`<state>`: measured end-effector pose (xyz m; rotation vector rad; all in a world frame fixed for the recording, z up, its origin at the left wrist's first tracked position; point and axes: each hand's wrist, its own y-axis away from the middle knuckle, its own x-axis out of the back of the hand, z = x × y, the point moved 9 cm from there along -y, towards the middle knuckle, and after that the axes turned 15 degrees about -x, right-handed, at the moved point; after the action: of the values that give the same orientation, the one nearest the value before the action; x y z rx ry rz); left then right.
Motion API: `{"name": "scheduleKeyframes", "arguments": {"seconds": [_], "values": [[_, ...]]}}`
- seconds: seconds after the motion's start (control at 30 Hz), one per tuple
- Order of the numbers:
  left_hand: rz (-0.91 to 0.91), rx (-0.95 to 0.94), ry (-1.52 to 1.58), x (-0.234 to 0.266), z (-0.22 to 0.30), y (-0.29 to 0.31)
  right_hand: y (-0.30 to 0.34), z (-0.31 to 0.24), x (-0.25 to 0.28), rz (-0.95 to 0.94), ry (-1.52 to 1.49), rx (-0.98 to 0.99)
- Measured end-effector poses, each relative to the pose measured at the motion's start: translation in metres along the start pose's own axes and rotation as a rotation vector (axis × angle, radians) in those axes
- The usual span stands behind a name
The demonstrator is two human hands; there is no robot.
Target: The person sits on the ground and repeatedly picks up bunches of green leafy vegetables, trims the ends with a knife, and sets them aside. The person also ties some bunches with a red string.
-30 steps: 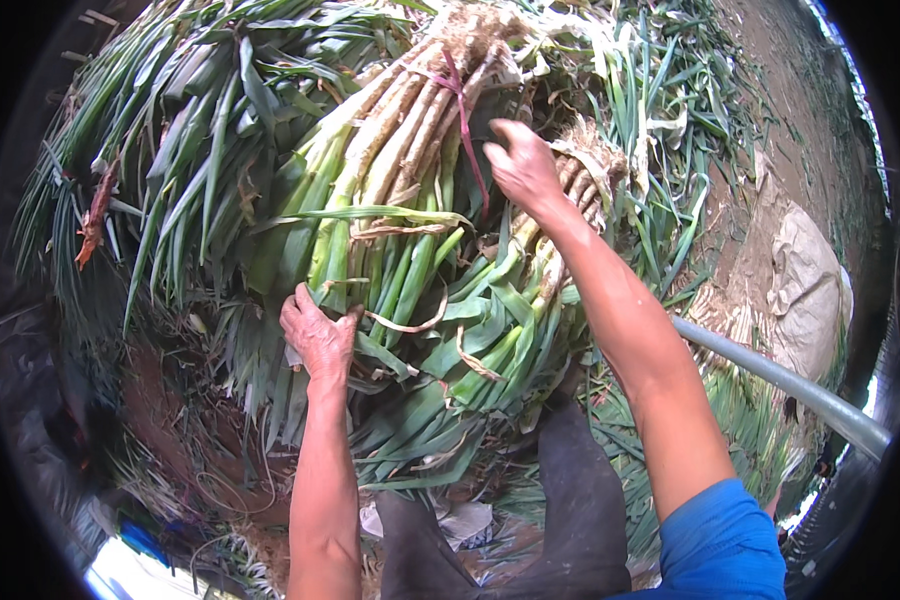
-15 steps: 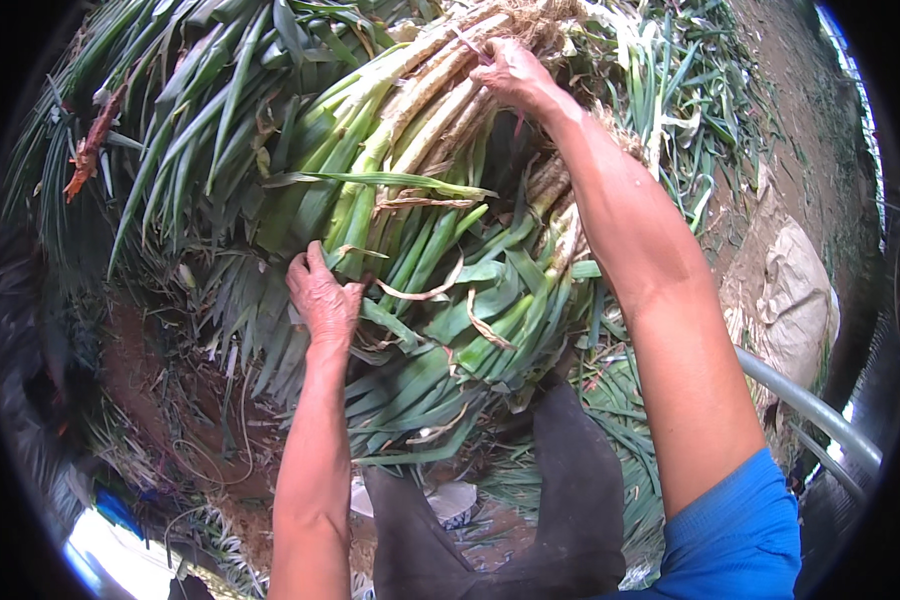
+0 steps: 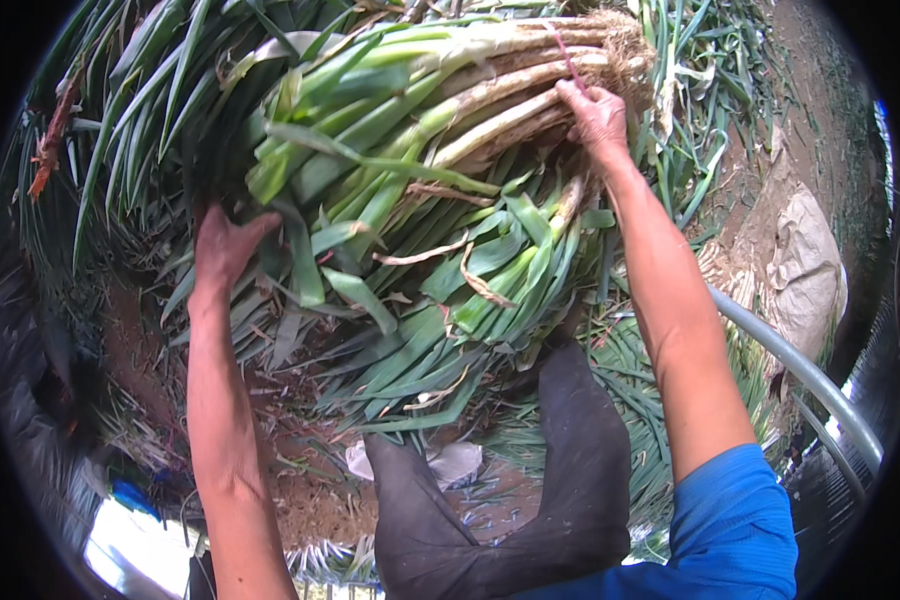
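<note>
1. So the onion bundle sits up at 12 o'clock, lying sideways: bushy roots toward 1, leafy end toward 10 or 11.
2. How far along? My read: the stalks are gathered and there's a pink string across them near the roots. Can't tell if it's knotted all the way round. I can't spot any string on the leafy end, so that half looks loose.
3. Looks-wise: tan, dirt-stained stalks going pale, then bright green, with floppy, messy tops and some dried brown bits.
4. Right hand, around 1 o'clock: fingers closed, pinching the string by the look of it.
5. Left hand, between 9 and 10: thumb sticks out, fingers buried under leaves, so no clue if they're gripping.
6. Further out: another bunch just below, a leafy heap at 10, a pale sack at 3, a metal pipe nearer 4.
</note>
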<state>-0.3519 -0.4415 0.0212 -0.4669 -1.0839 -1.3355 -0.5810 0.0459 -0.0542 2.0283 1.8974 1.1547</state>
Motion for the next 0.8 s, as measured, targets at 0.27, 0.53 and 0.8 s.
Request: {"name": "scheduleKeyframes", "arguments": {"seconds": [0.27, 0.53, 0.8], "values": [[-0.133, 0.007, 0.36, -0.069, 0.016, 0.064, -0.047, -0.05, -0.018, 0.162, 0.374, 0.382], [-0.064, -0.006, 0.453, -0.103, -0.022, 0.058, -0.012, -0.06, -0.044, 0.209, 0.458, 0.196], [0.348, -0.14, -0.122, -0.071, 0.015, 0.109, 0.208, 0.028, -0.071, 0.006, 0.701, 0.648]]}}
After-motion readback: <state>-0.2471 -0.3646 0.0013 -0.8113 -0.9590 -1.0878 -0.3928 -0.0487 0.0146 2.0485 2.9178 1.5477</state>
